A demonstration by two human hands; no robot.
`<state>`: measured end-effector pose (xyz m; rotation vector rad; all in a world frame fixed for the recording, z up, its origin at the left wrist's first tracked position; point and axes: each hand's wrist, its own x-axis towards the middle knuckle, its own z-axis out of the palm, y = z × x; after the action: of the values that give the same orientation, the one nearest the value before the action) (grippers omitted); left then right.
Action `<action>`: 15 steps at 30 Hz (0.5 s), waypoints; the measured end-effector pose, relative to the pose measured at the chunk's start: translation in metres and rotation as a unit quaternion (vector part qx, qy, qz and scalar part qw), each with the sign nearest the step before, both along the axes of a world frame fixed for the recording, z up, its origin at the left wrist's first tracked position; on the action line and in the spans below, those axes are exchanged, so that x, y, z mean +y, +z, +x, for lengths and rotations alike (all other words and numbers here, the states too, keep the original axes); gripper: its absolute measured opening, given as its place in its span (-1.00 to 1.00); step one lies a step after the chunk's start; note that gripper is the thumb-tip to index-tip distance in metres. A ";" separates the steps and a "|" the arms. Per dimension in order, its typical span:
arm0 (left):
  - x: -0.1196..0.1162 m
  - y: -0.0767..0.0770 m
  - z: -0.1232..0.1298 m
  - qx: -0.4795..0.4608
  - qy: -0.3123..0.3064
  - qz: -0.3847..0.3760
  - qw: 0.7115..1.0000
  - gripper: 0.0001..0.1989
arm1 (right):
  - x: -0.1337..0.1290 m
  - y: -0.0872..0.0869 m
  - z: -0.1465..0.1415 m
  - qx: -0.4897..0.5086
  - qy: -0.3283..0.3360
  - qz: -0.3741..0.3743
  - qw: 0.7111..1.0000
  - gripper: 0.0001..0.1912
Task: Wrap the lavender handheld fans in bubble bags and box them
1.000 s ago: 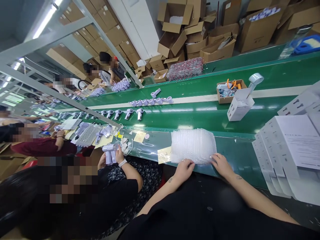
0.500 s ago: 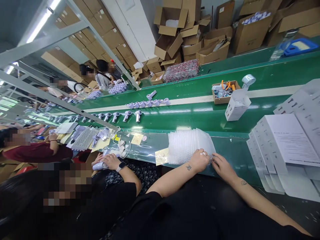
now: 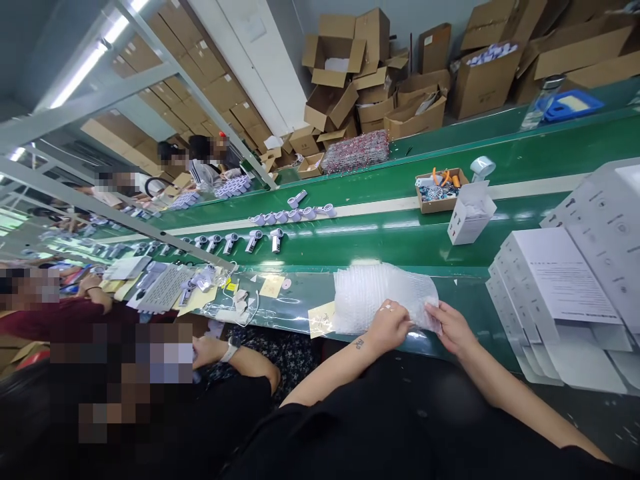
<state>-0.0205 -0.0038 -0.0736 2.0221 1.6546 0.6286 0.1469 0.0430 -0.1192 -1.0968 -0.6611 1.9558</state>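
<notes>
A stack of clear bubble-wrap bags [image 3: 357, 300] lies on the green bench in front of me. One bubble-wrap bag [image 3: 417, 297] is lifted at the stack's right side. My right hand [image 3: 453, 327] pinches its right edge between thumb and fingers. Over the lower edge of the same bag, my left hand [image 3: 389, 327] is closed on the plastic, with its fingers curled in. A yellow paper note [image 3: 321, 320] touches the stack's left side.
Flattened printed white cartons [image 3: 555, 313] stand at the right. Beyond the bench, handheld fans [image 3: 277, 240] line the green belt, near an open white box [image 3: 470, 217] and a parts carton [image 3: 435, 203]. A co-worker's arm [image 3: 250, 357] is at the left.
My right hand has moved slightly right with the bag's edge, which is now spread out. My left hand has shifted a little left and down. The co-worker's hands have drawn back from the bench.
</notes>
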 end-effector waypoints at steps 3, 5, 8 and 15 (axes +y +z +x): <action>-0.001 0.005 -0.002 -0.145 0.148 -0.091 0.974 -0.90 | -0.003 0.017 -0.010 0.006 -0.014 0.032 0.999 -0.63; -0.002 0.007 -0.004 -0.189 0.179 -0.119 0.958 -0.88 | -0.003 0.027 -0.015 0.006 -0.017 0.059 0.998 -0.64; -0.003 0.008 -0.008 -0.178 0.165 -0.087 0.966 -0.75 | -0.002 0.038 -0.018 0.007 -0.003 0.097 0.995 -0.66; -0.014 0.016 -0.015 -0.043 0.154 0.044 0.986 -0.86 | -0.018 0.056 -0.022 -0.009 0.072 0.228 0.971 0.04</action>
<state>-0.0360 -0.0176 -0.0578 1.7827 1.9346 0.8960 0.1248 0.0250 -0.0630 -0.7971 -1.1599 1.7851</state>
